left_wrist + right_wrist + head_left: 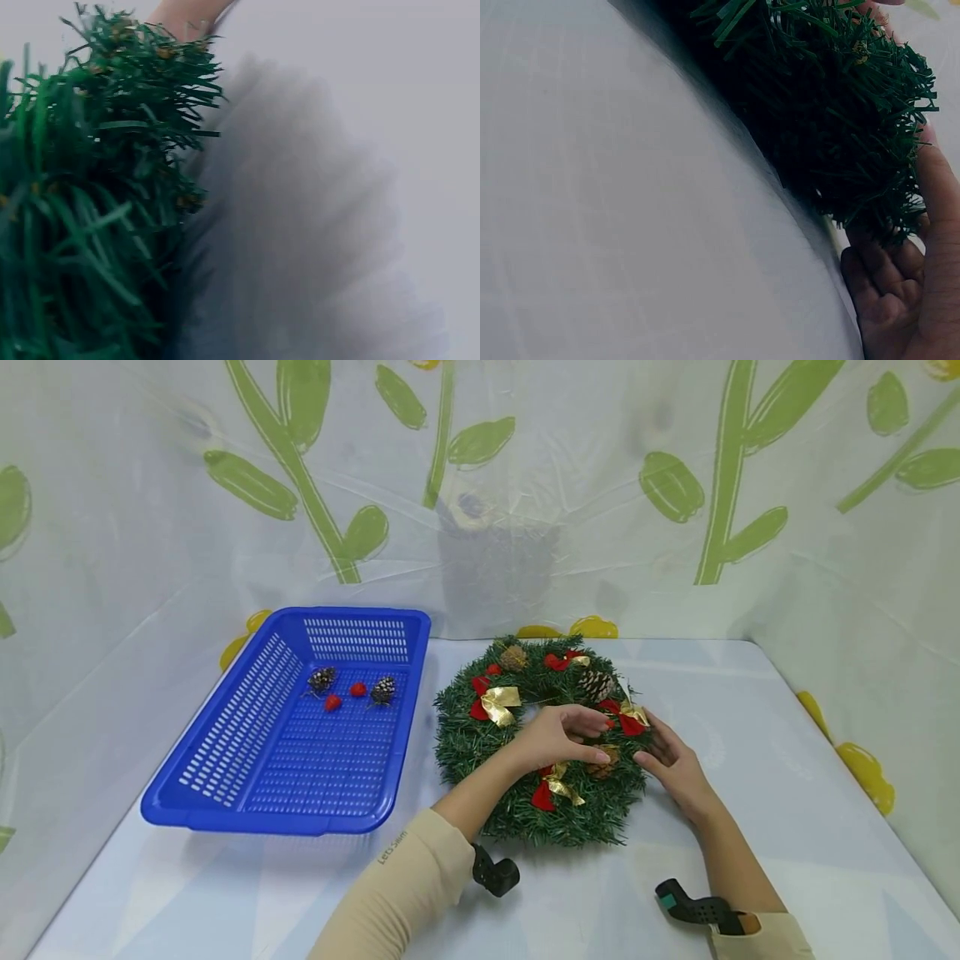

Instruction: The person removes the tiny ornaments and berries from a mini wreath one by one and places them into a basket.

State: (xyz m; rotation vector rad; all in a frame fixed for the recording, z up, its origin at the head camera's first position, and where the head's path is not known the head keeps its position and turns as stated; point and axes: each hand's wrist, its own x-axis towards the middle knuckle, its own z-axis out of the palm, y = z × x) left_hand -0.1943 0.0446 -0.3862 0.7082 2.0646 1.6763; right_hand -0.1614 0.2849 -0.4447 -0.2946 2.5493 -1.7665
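Head view shows us a green wreath [472, 747] on the white table [750, 760], just to the right of a blue basket [352, 823] and not touching it. Our left hand [551, 739] reaches over the wreath from the near left. Its thumb stands apart from the curved fingers, beside a brown pine cone [604, 763], and the fingertips are close to a small patch of red; whether they touch it we cannot tell.

Our right hand [678, 774] is at the wreath's right edge, near a red and gold bow [634, 715]. From the right wrist view we see its thumb against the greenery and its fingers bent beneath the rim, so the edge is gripped between them. Our left wrist view gives us only green needles, a strip of forearm [191, 16] and a broad shadow on the table; the left fingers are out of its sight.

Around the wreath we also count three more red and gold bows and two other pine cones. Inside the basket, two dark cones and two red berries [333, 702] lie loose toward the far end. Behind everything we have a pale curtain [585, 552] printed with green stems and leaves.
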